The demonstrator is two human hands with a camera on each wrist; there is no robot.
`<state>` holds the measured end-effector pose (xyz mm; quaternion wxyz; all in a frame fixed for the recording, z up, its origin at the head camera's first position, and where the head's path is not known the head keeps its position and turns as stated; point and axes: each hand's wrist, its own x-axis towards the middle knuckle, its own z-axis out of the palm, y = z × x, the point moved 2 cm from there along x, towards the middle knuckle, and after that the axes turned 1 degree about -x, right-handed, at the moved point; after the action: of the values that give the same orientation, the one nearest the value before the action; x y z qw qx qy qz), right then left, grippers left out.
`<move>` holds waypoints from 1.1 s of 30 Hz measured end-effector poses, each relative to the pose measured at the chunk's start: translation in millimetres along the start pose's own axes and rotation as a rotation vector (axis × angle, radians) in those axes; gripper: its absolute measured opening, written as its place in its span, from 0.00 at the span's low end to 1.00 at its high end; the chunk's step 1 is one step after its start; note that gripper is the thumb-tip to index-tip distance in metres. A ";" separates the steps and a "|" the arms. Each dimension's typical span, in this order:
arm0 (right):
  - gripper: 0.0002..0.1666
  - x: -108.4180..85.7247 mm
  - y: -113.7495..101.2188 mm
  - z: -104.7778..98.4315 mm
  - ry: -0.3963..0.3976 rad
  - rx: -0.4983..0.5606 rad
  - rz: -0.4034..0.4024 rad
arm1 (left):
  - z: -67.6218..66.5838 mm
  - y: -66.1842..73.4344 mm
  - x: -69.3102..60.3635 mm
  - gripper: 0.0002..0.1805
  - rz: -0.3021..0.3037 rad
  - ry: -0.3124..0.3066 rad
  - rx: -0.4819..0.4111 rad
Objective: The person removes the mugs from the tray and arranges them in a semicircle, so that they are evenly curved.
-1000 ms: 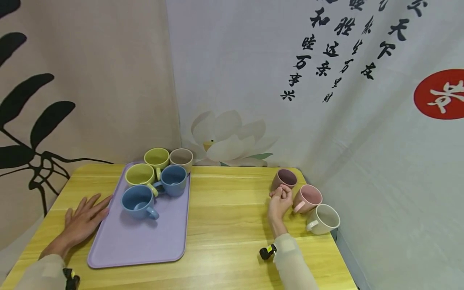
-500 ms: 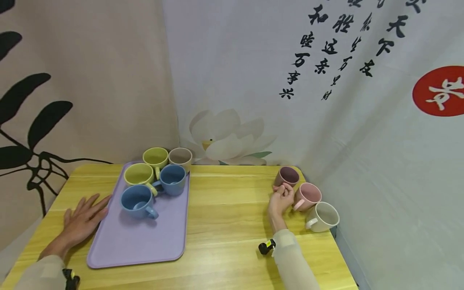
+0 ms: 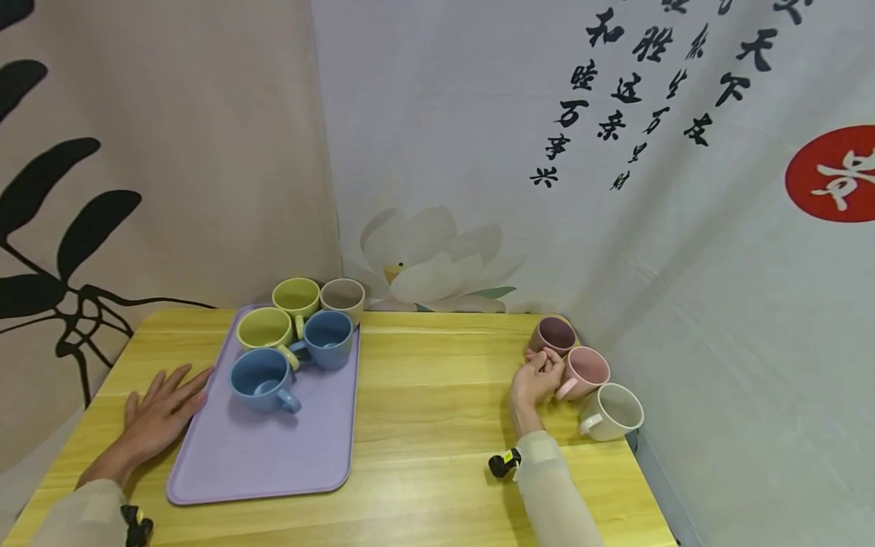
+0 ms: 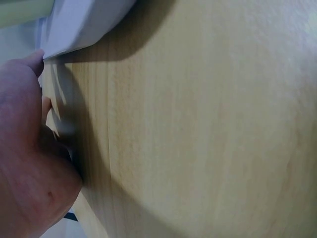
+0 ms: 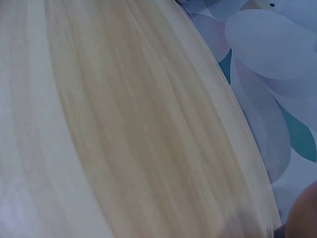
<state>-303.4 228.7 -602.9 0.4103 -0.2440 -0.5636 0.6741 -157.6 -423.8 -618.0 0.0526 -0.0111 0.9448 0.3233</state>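
My right hand [image 3: 536,380] pinches the near side of a dark purple mug [image 3: 555,336] at the table's back right corner; the fingers hide the mug's handle. Close beside that hand stands a pink mug [image 3: 585,372], and nearer me a white mug [image 3: 611,411]. My left hand [image 3: 159,418] lies with fingers spread at the left edge of a lilac tray [image 3: 260,471], fingertips touching its rim. In the left wrist view, the thumb side of the left hand [image 4: 29,144] meets the tray's edge [image 4: 74,29]. The right wrist view shows mostly bare table, with no mug.
On the tray's back half stand two yellow-green mugs [image 3: 264,328], two blue mugs [image 3: 260,380] and a beige mug [image 3: 343,298]. A wooden table [image 3: 424,425] lies between tray and right-hand mugs. A printed cloth backdrop [image 3: 437,152] hangs behind the table.
The right hand and the purple mug have shifted right together, closer to the pink mug and the table's corner. The left hand and the tray have stayed put.
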 end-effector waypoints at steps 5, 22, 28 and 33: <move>0.06 -1.7 -1.3 -0.5 -0.005 -0.018 -0.006 | 0.1 -0.7 -0.1 0.38 0.000 0.005 0.000; 0.09 -0.3 -2.4 -2.4 0.007 -0.070 -0.008 | 4.6 -3.7 1.3 0.38 -0.001 0.014 -0.006; 0.11 -8.3 -8.6 -11.1 -0.024 -0.082 0.029 | 1.9 -1.5 -0.4 0.38 -0.009 0.007 0.006; 0.16 -17.4 -14.4 -21.8 -0.088 -0.043 0.030 | 0.5 -0.4 -1.1 0.38 -0.008 0.009 -0.003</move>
<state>-272.6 226.9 -596.8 0.3696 -0.2313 -0.5918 0.6779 -156.5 -423.8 -618.5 0.0496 -0.0164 0.9445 0.3244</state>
